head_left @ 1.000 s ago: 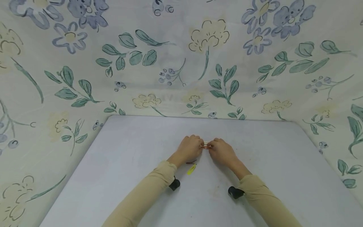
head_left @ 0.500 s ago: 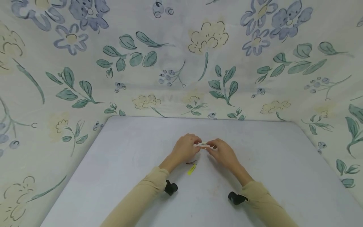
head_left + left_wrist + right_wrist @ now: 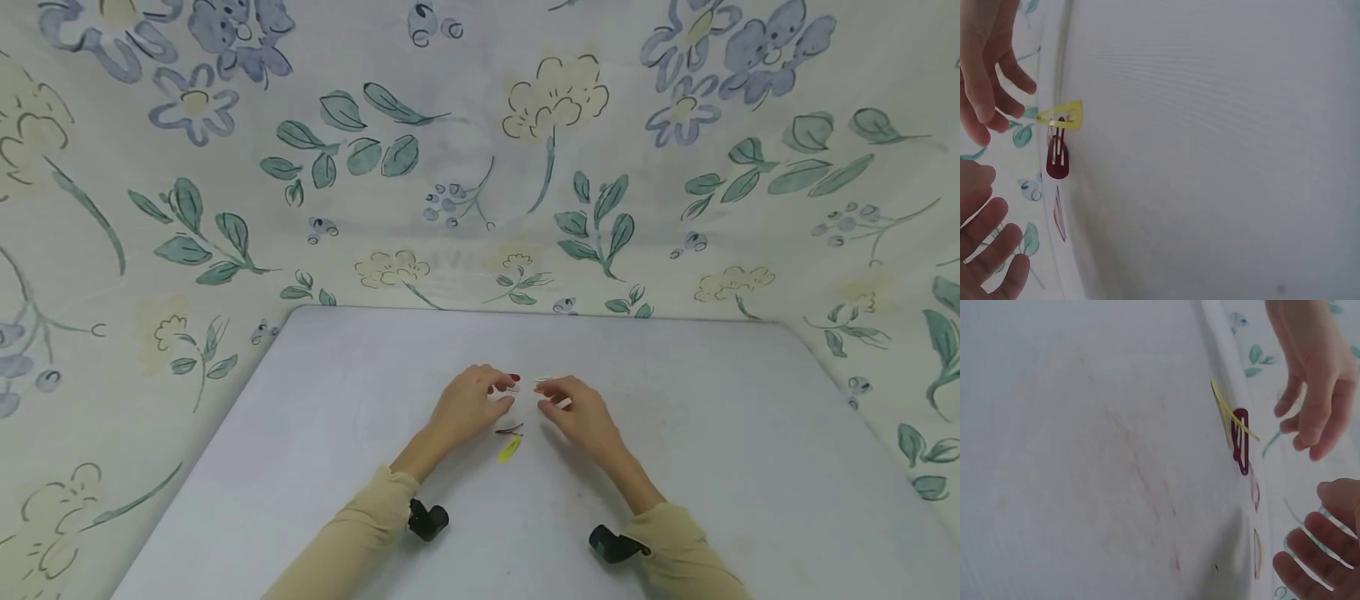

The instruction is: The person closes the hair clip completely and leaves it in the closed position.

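Note:
My left hand (image 3: 465,407) hovers over the white table with thumb and fingers parted. Past its fingertips lies a small red piece (image 3: 514,377), with a pale pink clip (image 3: 513,389) just below. Opposite, my right hand (image 3: 585,410) is loosely bent, its fingertips beside a thin gold-orange clip (image 3: 538,390); a pale clip (image 3: 542,380) lies just beyond. Both wrist views show nothing between the fingers. Nearer the person, a yellow snap hair clip (image 3: 510,450) lies by a dark, thin clip (image 3: 510,430). In the left wrist view the yellow one overlaps a dark red snap hair clip (image 3: 1058,159).
The white tabletop (image 3: 360,367) ends at a floral-patterned cloth (image 3: 450,250) behind and at the sides. Black wrist cameras (image 3: 429,521) hang below both cuffs. Faint reddish marks (image 3: 1141,469) streak the table in the right wrist view.
Both hands were together at the small clips and have parted, the left moving back and leftward. The fingers have loosened, and the clips between them now show on the table.

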The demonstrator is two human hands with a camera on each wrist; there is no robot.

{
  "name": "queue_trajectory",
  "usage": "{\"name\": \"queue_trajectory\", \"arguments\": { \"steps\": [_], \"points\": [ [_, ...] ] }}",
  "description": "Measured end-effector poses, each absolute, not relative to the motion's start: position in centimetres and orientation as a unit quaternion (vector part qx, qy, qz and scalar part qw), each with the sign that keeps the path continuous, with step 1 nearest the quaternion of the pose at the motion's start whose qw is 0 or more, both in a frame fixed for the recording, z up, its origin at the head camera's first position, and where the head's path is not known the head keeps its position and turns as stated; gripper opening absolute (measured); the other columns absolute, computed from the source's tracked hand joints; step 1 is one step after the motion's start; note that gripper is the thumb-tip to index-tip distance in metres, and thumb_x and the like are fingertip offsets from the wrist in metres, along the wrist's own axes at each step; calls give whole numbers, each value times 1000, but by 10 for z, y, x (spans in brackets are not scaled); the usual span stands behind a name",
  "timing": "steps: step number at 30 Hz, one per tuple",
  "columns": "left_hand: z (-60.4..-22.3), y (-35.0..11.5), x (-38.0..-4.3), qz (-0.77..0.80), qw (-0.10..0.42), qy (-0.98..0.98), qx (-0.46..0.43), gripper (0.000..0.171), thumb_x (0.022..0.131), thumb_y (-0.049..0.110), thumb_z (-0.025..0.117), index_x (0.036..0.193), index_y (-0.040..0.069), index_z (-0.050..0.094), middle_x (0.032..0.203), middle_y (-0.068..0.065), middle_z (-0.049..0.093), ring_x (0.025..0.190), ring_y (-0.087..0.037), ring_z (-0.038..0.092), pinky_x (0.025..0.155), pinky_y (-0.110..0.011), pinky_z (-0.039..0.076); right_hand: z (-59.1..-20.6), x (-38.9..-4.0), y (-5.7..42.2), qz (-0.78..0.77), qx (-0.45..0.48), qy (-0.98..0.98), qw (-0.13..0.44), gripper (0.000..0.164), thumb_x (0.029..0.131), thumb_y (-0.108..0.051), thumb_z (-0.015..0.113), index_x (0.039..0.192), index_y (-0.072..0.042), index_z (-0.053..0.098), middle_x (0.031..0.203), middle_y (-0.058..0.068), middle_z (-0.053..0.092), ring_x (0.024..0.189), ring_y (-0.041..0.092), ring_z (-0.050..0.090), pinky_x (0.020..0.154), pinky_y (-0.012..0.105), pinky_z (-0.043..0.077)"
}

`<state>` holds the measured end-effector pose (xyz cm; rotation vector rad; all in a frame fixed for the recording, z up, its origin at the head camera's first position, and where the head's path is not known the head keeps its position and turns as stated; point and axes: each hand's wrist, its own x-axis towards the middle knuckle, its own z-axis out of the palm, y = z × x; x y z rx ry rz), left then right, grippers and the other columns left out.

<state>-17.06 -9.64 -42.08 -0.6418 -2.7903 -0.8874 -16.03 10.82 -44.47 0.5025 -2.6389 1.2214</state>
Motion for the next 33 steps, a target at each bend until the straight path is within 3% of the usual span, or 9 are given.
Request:
{"name": "queue_trajectory", "arguments": {
  "steps": [13, 20, 28, 33],
  "points": [
    [-436, -103, -157, -276, 60, -930, -236, 18, 85, 16, 74, 102, 10, 71, 99, -3, 68, 91, -20, 61, 78, -36, 51, -458, -155, 90, 403, 208, -888, 70, 22, 85, -4, 74, 106, -4, 71, 110, 9, 68, 90, 21, 67, 78, 34, 56],
    [-438, -107, -153, -278, 15, -931, -234, 18, 84, 13, 73, 102, 8, 72, 97, -2, 69, 89, -17, 61, 80, -35, 52, -462, -153, 87, 385, 203, -898, 54, 23, 84, -4, 73, 107, -6, 72, 104, 4, 70, 89, 18, 62, 80, 35, 52],
    [-440, -109, -156, -269, -4, -927, -260, 9, 81, 10, 75, 90, 9, 74, 82, 1, 66, 81, -16, 55, 75, -34, 48, -466, -154, 86, 375, 196, -906, 27, 23, 83, -3, 72, 107, -5, 73, 106, 6, 70, 105, 24, 62, 94, 44, 48],
    [-444, -109, -158, -261, 0, -929, -264, 7, 80, 10, 76, 87, 11, 74, 81, 4, 64, 81, -14, 53, 74, -32, 46, -468, -155, 85, 360, 206, -910, 14, 24, 82, -2, 73, 106, -4, 73, 107, 8, 67, 106, 26, 60, 95, 46, 47]
  ]
}}
